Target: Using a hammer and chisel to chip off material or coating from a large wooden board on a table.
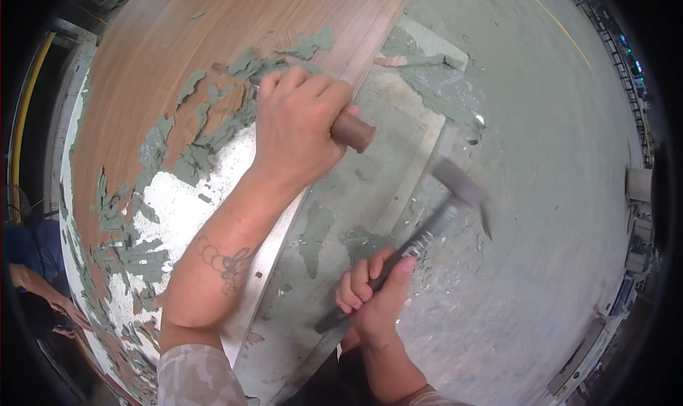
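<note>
My left hand (302, 125) is closed around a chisel, its brown handle (353, 133) sticking out toward the right. Most of the blade is hidden; a bit of metal shows beyond my fingers, by loose grey-green flakes (245, 63) on a wood-grain panel (192, 43). Lower right, my right hand (373, 288) grips the dark handle of a claw hammer (445, 207). Its head, slightly blurred, is raised to the right of the chisel handle and apart from it. Below my left forearm the panel is bared to a bright white surface (178, 207).
Green chips cover the panel's left part. Past its right edge lies a grey-green floor (541, 157) with scattered flakes and a flat pale board (434, 43). At the far left another person's hand (67, 310) is beside the panel's edge. Equipment (640, 185) lines the far right.
</note>
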The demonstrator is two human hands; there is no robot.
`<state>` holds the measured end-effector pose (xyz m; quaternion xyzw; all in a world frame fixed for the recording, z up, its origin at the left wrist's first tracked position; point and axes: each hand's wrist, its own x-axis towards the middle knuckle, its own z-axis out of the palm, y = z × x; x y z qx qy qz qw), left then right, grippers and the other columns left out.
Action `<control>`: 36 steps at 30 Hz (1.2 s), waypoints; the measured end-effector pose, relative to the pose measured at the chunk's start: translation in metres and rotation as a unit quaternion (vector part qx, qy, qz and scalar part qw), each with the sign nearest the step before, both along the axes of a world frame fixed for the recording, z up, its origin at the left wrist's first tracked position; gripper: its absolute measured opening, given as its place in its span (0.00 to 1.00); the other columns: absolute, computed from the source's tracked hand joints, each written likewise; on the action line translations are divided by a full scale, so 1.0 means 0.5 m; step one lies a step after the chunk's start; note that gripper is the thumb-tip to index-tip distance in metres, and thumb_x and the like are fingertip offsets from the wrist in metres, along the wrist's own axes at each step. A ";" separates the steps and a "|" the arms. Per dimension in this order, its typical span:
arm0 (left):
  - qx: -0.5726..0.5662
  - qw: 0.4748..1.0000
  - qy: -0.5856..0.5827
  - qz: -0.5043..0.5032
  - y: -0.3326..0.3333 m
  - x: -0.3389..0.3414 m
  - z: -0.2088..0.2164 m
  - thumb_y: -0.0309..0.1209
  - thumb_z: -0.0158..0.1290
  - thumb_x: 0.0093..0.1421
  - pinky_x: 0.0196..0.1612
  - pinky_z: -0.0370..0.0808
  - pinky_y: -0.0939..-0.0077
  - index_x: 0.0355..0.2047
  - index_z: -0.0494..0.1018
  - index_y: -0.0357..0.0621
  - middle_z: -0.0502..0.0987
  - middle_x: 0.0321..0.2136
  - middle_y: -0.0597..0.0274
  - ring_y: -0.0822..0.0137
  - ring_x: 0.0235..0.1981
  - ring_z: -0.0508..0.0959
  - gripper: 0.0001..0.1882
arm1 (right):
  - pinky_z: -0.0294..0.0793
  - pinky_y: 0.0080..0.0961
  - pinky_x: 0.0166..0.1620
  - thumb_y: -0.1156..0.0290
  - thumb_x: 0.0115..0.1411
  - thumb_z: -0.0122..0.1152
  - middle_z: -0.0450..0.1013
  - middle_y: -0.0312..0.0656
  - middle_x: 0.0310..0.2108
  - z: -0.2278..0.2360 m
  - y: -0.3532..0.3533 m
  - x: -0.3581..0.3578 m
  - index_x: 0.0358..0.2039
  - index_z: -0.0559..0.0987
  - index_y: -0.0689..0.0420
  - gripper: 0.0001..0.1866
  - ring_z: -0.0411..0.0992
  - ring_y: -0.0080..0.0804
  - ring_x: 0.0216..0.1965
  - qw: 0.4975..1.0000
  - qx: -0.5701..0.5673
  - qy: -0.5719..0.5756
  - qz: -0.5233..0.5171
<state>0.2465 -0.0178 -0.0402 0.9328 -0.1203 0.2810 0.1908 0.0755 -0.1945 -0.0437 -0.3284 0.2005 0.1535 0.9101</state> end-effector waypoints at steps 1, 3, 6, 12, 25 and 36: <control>-0.003 1.000 -0.003 0.005 0.005 0.001 -0.003 0.30 0.68 0.50 0.46 0.66 0.59 0.26 0.75 0.48 0.76 0.25 0.66 0.56 0.34 0.76 0.10 | 0.53 0.25 0.16 0.34 0.75 0.40 0.52 0.31 0.15 0.000 -0.012 0.005 0.34 0.64 0.50 0.29 0.51 0.22 0.13 0.996 -0.059 0.013 0.059; -0.026 0.999 -0.025 -0.009 0.005 0.000 0.004 0.31 0.68 0.51 0.45 0.67 0.61 0.25 0.74 0.49 0.75 0.25 0.65 0.56 0.34 0.75 0.11 | 0.53 0.24 0.16 0.34 0.75 0.41 0.52 0.31 0.15 0.014 -0.053 -0.007 0.34 0.64 0.50 0.29 0.51 0.22 0.13 0.984 -0.128 0.021 0.119; -0.015 0.999 -0.041 -0.017 0.021 -0.010 0.020 0.31 0.67 0.50 0.43 0.69 0.62 0.23 0.73 0.50 0.74 0.24 0.65 0.57 0.33 0.75 0.11 | 0.56 0.25 0.16 0.33 0.73 0.46 0.54 0.31 0.15 0.012 -0.186 -0.063 0.30 0.64 0.51 0.32 0.53 0.23 0.12 0.955 -0.233 0.042 0.178; 0.039 0.972 0.057 -0.223 0.119 -0.054 0.067 0.32 0.64 0.39 0.44 0.72 0.62 0.23 0.71 0.51 0.72 0.23 0.66 0.59 0.34 0.76 0.12 | 0.59 0.24 0.13 0.42 0.79 0.40 0.58 0.32 0.13 0.221 -0.535 -0.203 0.26 0.64 0.51 0.29 0.59 0.23 0.10 0.853 -0.493 0.035 0.169; -0.036 0.988 0.101 -0.112 -0.117 -0.098 0.139 0.28 0.67 0.54 0.38 0.71 0.55 0.25 0.69 0.46 0.73 0.23 0.58 0.49 0.31 0.75 0.14 | 0.55 0.22 0.14 0.44 0.79 0.40 0.54 0.28 0.14 0.275 -0.737 -0.161 0.27 0.65 0.51 0.27 0.55 0.19 0.11 0.906 -0.399 0.050 0.129; 0.034 0.995 0.056 0.076 -0.056 -0.040 0.032 0.30 0.69 0.50 0.37 0.69 0.58 0.25 0.71 0.48 0.73 0.26 0.60 0.52 0.32 0.74 0.15 | 0.60 0.23 0.16 0.41 0.78 0.40 0.59 0.33 0.14 0.186 -0.625 0.069 0.28 0.66 0.54 0.31 0.58 0.23 0.12 0.922 -0.336 -0.006 0.191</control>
